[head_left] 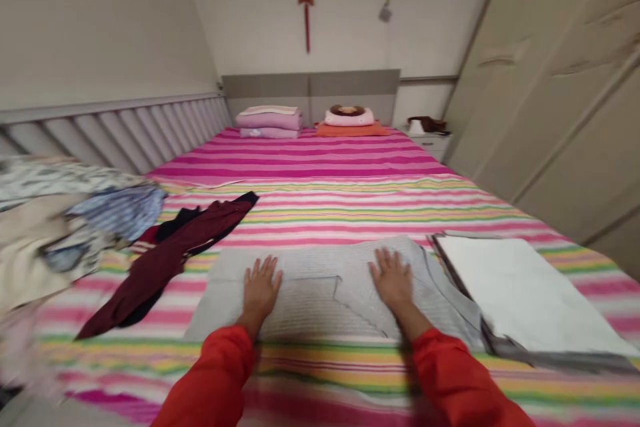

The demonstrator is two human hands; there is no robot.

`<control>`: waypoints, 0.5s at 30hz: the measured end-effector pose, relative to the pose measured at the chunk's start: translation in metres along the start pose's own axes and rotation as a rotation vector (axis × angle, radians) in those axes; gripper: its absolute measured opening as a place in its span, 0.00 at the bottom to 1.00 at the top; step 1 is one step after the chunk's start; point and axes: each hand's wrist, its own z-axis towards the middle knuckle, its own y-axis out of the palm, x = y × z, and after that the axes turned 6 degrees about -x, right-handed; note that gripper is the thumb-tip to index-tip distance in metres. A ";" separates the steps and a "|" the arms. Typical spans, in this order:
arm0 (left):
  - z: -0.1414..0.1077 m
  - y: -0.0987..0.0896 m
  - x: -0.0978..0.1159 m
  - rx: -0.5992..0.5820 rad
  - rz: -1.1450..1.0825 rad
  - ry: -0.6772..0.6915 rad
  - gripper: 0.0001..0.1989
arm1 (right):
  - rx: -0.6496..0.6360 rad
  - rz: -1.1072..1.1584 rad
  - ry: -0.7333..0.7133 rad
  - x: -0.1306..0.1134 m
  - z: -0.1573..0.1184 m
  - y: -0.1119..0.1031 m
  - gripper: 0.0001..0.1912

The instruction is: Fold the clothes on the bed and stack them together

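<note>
A light grey garment point(305, 307), partly folded, lies flat on the striped bed sheet point(320, 213) right in front of me. My left hand point(261, 288) rests palm down on its left part, fingers spread. On its right part lies my right hand point(393, 278), also flat with the fingers apart. A darker edge runs across the cloth between the two hands. Neither hand grips the fabric. Both my arms wear red sleeves.
White and dark folded clothes point(530, 293) lie stacked at the right. Maroon trousers point(175, 260) stretch out on the left, beside a heap of mixed clothes point(60, 220). Folded bedding point(270, 121) and an orange pile point(353, 129) sit by the headboard point(350, 88). A wardrobe point(550, 100) stands right.
</note>
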 end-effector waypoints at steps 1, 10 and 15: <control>0.000 -0.003 0.003 -0.018 -0.013 -0.017 0.24 | 0.018 -0.004 0.030 0.011 0.005 0.002 0.30; 0.007 -0.005 0.084 -0.033 -0.220 0.104 0.26 | 0.072 -0.018 -0.022 0.027 0.016 0.018 0.33; 0.008 0.001 0.030 -0.103 -0.070 0.052 0.25 | 0.073 -0.018 -0.017 0.028 0.018 0.018 0.33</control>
